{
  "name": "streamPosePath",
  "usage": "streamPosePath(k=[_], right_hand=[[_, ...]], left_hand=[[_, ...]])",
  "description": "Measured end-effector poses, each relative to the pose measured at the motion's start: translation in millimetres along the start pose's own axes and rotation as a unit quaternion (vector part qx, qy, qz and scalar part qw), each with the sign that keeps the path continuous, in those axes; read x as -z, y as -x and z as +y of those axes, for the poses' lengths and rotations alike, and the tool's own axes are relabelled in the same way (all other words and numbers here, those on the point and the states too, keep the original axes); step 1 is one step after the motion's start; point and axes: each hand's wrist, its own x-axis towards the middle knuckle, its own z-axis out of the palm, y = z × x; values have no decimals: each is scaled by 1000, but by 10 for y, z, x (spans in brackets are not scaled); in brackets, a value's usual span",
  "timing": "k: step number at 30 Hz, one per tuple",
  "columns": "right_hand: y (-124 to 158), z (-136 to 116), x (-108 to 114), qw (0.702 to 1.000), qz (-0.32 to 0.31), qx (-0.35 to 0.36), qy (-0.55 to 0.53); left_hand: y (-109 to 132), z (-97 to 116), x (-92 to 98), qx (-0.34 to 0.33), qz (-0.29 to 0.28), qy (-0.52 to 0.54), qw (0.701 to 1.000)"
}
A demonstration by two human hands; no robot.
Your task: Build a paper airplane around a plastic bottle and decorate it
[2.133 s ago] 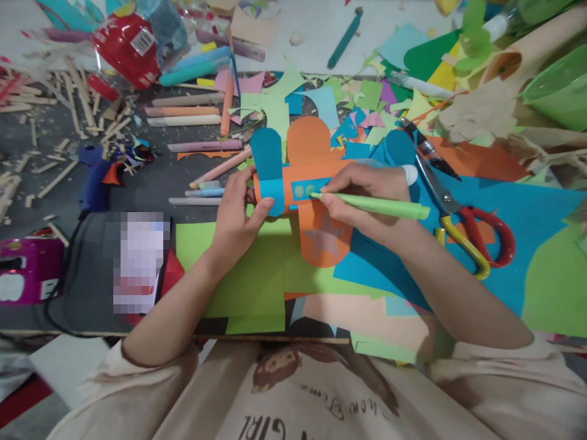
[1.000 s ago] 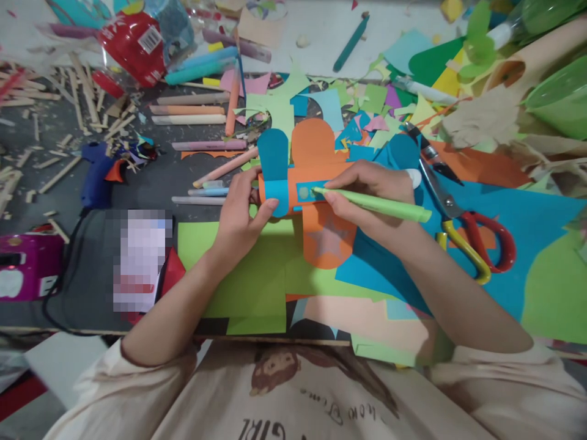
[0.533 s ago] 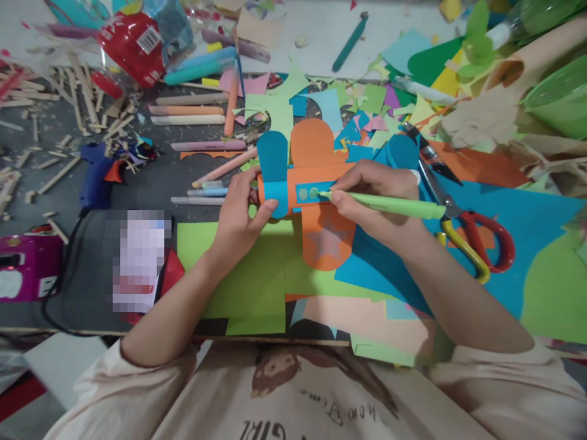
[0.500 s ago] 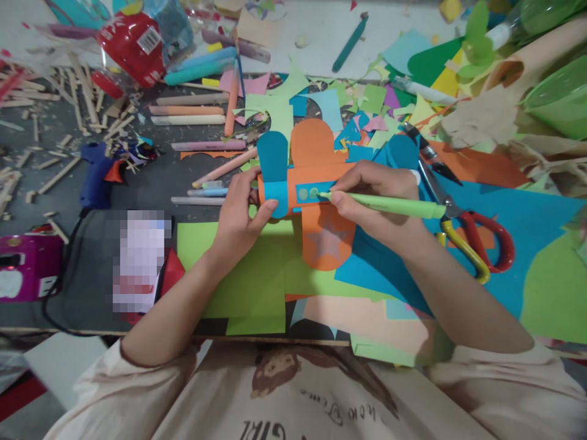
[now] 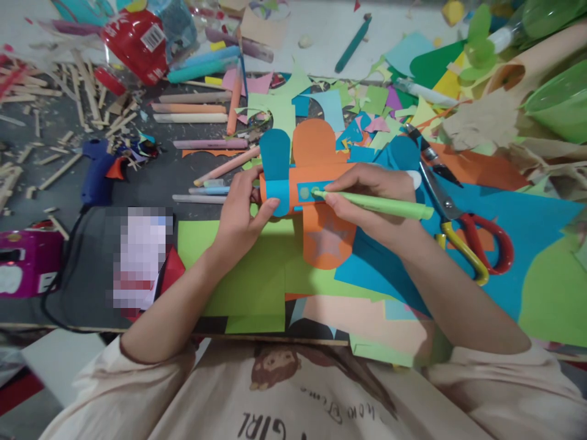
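Observation:
An orange and blue paper plane (image 5: 320,143) lies across the middle of the table, with a star on its lower orange wing. My left hand (image 5: 241,211) grips its left end, thumb on the blue band, other fingers partly hidden behind. My right hand (image 5: 373,192) pinches a light green marker (image 5: 389,206), its tip on the blue strip (image 5: 301,194) along the body. Pale green round marks show on that strip near the tip.
Scissors (image 5: 477,235) and a craft knife (image 5: 433,156) lie to the right on blue paper. Green sheets (image 5: 233,263) are in front. At left are a glue gun (image 5: 97,174), a phone (image 5: 142,260) and wood sticks; markers and paper scraps lie behind.
The marker's tip and its rear end have shifted slightly left, with a small change in tilt. My left hand keeps its hold on the plane.

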Motion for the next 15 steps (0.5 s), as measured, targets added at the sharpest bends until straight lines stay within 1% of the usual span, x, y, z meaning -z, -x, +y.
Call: streamPosePath(k=[6,9,12,15], right_hand=[[-19,7,15,1000,-15,-15,-18],[-47,6,32,999,9,-21,-48],[-62,2,50,993,34,-43,-103],[-59,-9,73,991,26,-63,-120]], left_hand=[[1,-8,9,2,-4,4,1000],[0,-3,12,0,2,7,1000],[-2,11,19,0,-1,5,1000],[-5,24,25,2,3,7,1000]])
